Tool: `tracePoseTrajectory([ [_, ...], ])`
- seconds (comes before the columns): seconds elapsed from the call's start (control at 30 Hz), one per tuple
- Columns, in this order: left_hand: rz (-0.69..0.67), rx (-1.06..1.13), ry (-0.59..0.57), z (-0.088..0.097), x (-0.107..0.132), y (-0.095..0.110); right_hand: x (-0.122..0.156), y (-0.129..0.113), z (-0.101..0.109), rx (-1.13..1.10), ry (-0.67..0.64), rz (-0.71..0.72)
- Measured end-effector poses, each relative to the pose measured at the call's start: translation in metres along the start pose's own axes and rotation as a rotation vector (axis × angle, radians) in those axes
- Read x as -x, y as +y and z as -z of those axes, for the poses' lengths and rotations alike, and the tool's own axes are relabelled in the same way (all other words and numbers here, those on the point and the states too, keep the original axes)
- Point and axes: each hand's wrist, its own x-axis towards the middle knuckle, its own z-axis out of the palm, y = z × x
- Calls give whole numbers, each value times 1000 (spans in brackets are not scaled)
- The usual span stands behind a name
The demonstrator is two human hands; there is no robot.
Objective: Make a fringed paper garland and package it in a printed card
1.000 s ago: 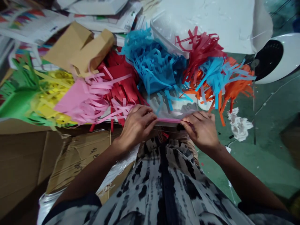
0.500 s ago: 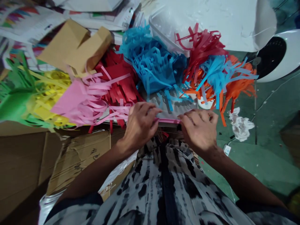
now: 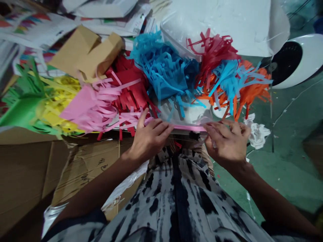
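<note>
pink strip (image 3: 189,127) lies at the near edge of the surface (image 3: 193,115), pinched by left hand (image 3: 152,137) and right hand (image 3: 228,144). the right grip has shifted rightward, exposing more strip.

The black-blotched pale shirt (image 3: 153,208) has a dark front band (image 3: 179,198) and sleeve hems (image 3: 84,219).
</note>
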Motion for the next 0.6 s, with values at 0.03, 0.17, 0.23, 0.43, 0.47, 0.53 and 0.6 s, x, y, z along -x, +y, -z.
tracePoseTrajectory([
  [0.03,4,14,-15,2,-2,1,-4,-5,0,-13,17,7],
  [0.17,-29,-8,-11,2,-1,6,-18,-23,-12,-118,6,87],
  [0.23,-30,-54,26,-2,3,10,-20,-26,-18,-138,-25,95],
  [0.43,-109,-123,123,-18,11,19,-14,-27,-17,-156,-11,107],
  [0.47,-119,-115,118,-20,12,19,-14,-29,-15,-172,-30,113],
  [0.53,-125,-91,99,-21,15,18,-12,-34,-13,-209,-65,114],
  [0.6,-124,-64,106,-23,19,17,-9,-37,-13,-231,-54,110],
])
